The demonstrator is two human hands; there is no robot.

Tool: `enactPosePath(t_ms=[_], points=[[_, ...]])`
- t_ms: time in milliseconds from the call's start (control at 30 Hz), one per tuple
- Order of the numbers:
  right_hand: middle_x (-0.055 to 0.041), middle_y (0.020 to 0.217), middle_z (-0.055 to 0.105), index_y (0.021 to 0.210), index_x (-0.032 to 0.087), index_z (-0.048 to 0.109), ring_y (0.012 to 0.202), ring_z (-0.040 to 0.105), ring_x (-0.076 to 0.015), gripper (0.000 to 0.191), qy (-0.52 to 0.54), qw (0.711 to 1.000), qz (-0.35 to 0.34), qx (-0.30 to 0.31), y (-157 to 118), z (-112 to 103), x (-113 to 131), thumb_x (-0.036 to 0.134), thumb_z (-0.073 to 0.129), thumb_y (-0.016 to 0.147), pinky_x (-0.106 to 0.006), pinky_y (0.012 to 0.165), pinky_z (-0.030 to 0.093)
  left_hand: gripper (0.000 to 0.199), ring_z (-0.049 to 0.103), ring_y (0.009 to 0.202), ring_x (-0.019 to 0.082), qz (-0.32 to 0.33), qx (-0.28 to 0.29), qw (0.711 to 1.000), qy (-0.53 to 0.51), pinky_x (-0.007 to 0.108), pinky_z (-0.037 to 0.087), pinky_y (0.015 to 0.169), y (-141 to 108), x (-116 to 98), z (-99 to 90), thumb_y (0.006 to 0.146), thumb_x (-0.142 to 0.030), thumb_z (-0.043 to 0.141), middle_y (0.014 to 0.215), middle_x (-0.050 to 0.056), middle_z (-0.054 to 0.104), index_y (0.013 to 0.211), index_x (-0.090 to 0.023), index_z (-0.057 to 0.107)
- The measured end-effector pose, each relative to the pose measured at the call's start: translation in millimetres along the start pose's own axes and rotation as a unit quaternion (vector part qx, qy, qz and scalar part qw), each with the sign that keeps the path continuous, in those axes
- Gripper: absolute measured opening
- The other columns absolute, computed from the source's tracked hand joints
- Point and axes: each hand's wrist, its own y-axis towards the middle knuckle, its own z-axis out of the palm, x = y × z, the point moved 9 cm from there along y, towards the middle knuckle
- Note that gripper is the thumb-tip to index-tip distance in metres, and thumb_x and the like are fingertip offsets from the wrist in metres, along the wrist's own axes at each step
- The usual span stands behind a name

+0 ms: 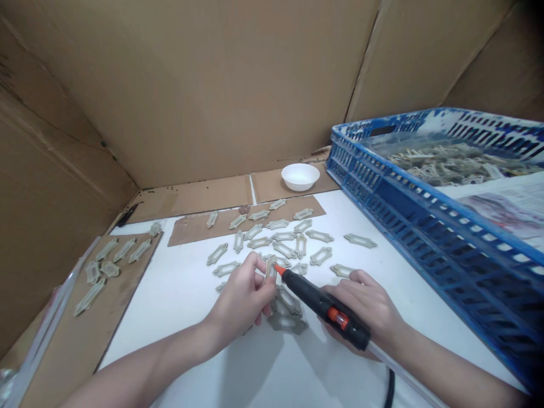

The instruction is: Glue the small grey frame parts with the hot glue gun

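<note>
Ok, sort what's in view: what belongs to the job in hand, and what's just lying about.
Belongs, by the look of it:
glue gun, in the right hand
small frame, in the left hand, at the gun's tip
loose frames on the table
blue crate, probably, holding similar pieces

Seemingly lying about:
white bowl
dark object, too blurred to name
printed paper in the crate

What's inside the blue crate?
In the blue crate: a heap of small pale pieces, with printed paper nearer the camera. Hidden: the heap's lower layers, the crate's floor beneath it and whatever the paper covers.
</note>
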Motion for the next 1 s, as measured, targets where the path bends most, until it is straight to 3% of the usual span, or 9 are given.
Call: enactPosePath(t_ms=[167,233,300,400,533,667,800,900,1000], points=[[0.0012,0.055,0.050,0.083,0.016,0.052,0.046,0.041,-0.0110,0.011,-0.011,1.000,0.029,-0.004,1,0,-7,0.022,0.045,0.077,-0.027,0.055,0.029,0.022,0.037,0.029,0.005,0.010,-0.008,1.000,-0.024,0.013,0.027,0.030,3,1,-3.0,0.078,-0.039,0.044,0.046,-0.008,0.050,0.078,-0.022,0.031],[0.0017,0.051,0.049,0.073,0.018,0.052,0.044,0.040,-0.0109,0.010,-0.014,0.997,0.082,-0.001,2,0,-19,0.025,0.047,0.078,-0.026,0.053,0.030,0.022,0.038,0.030,0.006,0.013,-0.015,0.999,-0.034,0.014,0.029,0.031,4,0,-5.5,0.078,-0.038,0.045,0.046,-0.008,0.051,0.079,-0.022,0.031],[0.0012,0.049,0.048,0.062,0.018,0.051,0.045,0.042,-0.0120,0.022,0.000,0.984,0.175,0.008,1,1,-38,0.032,0.048,0.079,-0.025,0.048,0.031,0.021,0.039,0.030,0.007,0.013,-0.018,0.999,-0.046,0.014,0.029,0.031,5,-1,-7.5,0.078,-0.036,0.045,0.046,-0.007,0.053,0.080,-0.022,0.031],[0.0002,0.049,0.050,0.062,0.018,0.056,0.047,0.048,-0.0139,0.035,0.096,0.934,0.341,0.057,-10,12,-66,0.046,0.044,0.079,-0.024,0.044,0.034,0.021,0.041,0.031,0.008,0.009,-0.021,0.997,-0.074,0.016,0.031,0.032,7,-4,-9.6,0.078,-0.036,0.045,0.045,-0.005,0.055,0.082,-0.022,0.031],[0.0024,0.040,0.045,0.068,0.014,0.060,0.038,0.044,-0.0111,0.050,0.276,0.824,0.481,0.118,-27,32,-77,0.059,0.039,0.077,-0.023,0.039,0.034,0.022,0.044,0.035,0.009,0.010,-0.021,0.994,-0.106,0.018,0.034,0.037,7,-9,-10.8,0.078,-0.039,0.046,0.047,-0.003,0.056,0.082,-0.020,0.035],[0.0034,0.033,0.042,0.068,0.013,0.062,0.031,0.039,-0.0084,0.056,0.396,0.759,0.499,0.134,-26,41,-72,0.062,0.036,0.077,-0.020,0.035,0.030,0.022,0.051,0.051,0.010,0.055,-0.058,0.988,-0.129,0.020,0.038,0.051,5,-19,-19.9,0.080,-0.039,0.045,0.059,0.001,0.061,0.076,-0.019,0.039],[0.0039,0.029,0.040,0.069,0.011,0.063,0.030,0.039,-0.0072,0.055,0.440,0.737,0.492,0.147,-23,43,-65,0.059,0.037,0.078,-0.019,0.036,0.029,0.023,0.052,0.065,0.010,0.080,-0.113,0.976,-0.168,0.020,0.038,0.062,5,-21,-32.7,0.081,-0.041,0.045,0.081,0.002,0.061,0.074,-0.019,0.041],[0.0042,0.030,0.040,0.070,0.011,0.063,0.029,0.039,-0.0072,0.055,0.452,0.726,0.495,0.156,-25,44,-62,0.059,0.038,0.078,-0.019,0.036,0.029,0.023,0.049,0.066,0.011,0.085,-0.117,0.980,-0.133,0.019,0.036,0.059,9,-19,-34.7,0.078,-0.040,0.049,0.076,0.000,0.056,0.073,-0.018,0.043],[0.0041,0.030,0.041,0.069,0.011,0.063,0.029,0.040,-0.0073,0.054,0.455,0.721,0.498,0.161,-28,46,-61,0.059,0.039,0.077,-0.019,0.035,0.029,0.023,0.040,0.052,0.008,0.064,-0.109,0.990,-0.056,0.018,0.029,0.049,14,-13,-33.1,0.075,-0.040,0.053,0.062,-0.004,0.047,0.071,-0.018,0.046]])
